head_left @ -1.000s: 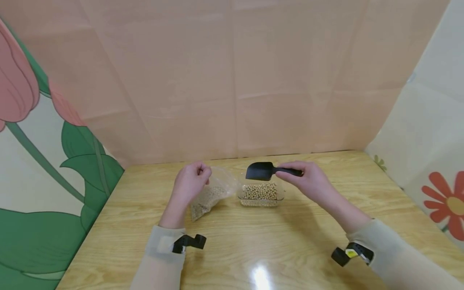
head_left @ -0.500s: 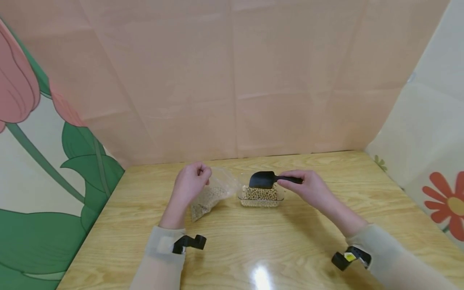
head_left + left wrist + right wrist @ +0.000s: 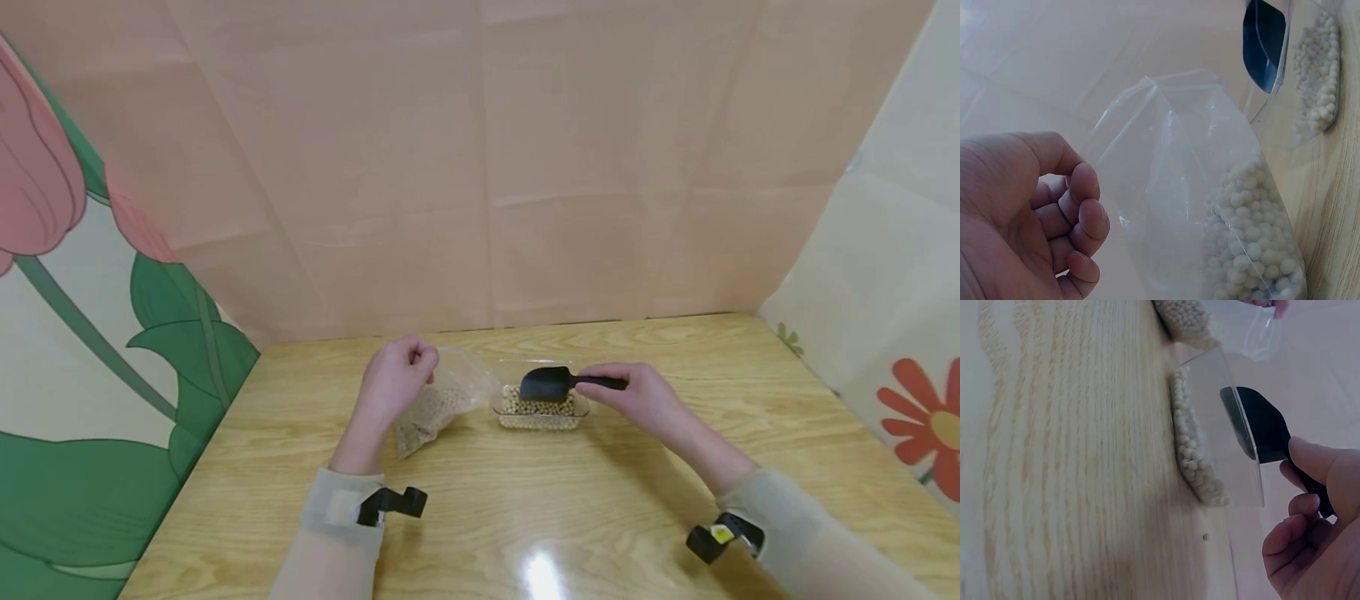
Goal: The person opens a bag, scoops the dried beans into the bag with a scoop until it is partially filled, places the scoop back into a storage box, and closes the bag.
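My right hand [image 3: 637, 396] pinches the handle of a black scoop [image 3: 546, 383] between thumb and fingers. The scoop's blade dips past the rim of a clear rectangular container [image 3: 542, 423], above the round beige beans [image 3: 1190, 447] in its bottom. In the right wrist view, part of the blade shows through the container's clear wall. My left hand [image 3: 397, 375] has its fingers curled at the top edge of a clear plastic bag [image 3: 1172, 162], gripping it there and keeping it raised. More of these beans [image 3: 1250, 231] fill the bag's lower part.
Bag and container stand side by side on a wooden table [image 3: 465, 517]. One small stray bean [image 3: 1205, 537] lies near the container. Behind the table hangs a pinkish sheet [image 3: 480, 208], with flower-patterned panels on both sides.
My right hand has lowered the scoop from above the container to inside its rim, shifting slightly to the right. The left hand and bag have stayed in place.
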### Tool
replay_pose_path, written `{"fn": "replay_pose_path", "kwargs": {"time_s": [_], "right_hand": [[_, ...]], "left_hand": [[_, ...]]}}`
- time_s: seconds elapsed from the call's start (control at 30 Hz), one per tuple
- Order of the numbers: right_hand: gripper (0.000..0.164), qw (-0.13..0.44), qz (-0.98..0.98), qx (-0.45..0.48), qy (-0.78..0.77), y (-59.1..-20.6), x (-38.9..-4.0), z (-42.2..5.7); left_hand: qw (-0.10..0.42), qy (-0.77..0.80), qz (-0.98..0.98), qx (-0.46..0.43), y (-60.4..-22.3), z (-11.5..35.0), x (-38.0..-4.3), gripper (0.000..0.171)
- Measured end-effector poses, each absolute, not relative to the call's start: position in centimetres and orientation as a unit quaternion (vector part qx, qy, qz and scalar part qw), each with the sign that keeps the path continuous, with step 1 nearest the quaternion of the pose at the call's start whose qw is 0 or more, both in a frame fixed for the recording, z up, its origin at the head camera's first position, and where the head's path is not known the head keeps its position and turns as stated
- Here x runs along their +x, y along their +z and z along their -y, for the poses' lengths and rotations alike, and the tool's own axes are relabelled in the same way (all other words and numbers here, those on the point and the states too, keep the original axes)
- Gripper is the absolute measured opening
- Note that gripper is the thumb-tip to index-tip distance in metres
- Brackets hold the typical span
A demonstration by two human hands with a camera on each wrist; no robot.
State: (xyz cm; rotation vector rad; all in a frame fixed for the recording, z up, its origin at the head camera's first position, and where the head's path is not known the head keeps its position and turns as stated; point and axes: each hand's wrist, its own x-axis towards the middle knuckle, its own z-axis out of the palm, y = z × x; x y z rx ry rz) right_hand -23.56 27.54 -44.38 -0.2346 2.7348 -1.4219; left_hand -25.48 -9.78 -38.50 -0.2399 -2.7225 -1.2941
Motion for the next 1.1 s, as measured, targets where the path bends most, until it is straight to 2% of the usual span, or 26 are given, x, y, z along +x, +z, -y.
{"fn": "replay_pose_path", "kwargs": {"time_s": [0.6, 0.9, 1.1], "right_hand": [[0.046, 0.038, -0.886, -0.092, -0.453, -45.0, -23.6, -27.7], [0.036, 0.032, -0.892, -0.11, -0.438, -45.8, -24.0, -27.8], [0.038, 0.036, -0.893, -0.111, -0.434, -46.0, -24.2, -27.8]], "left_hand": [[0.057, -0.425, 0.9, -0.079, -38.6, 9.7, -25.6, 0.021], [0.057, -0.428, 0.898, -0.08, -38.7, 9.8, -25.6, 0.021], [0.058, -0.426, 0.899, -0.082, -38.8, 9.8, -25.6, 0.021]]}}
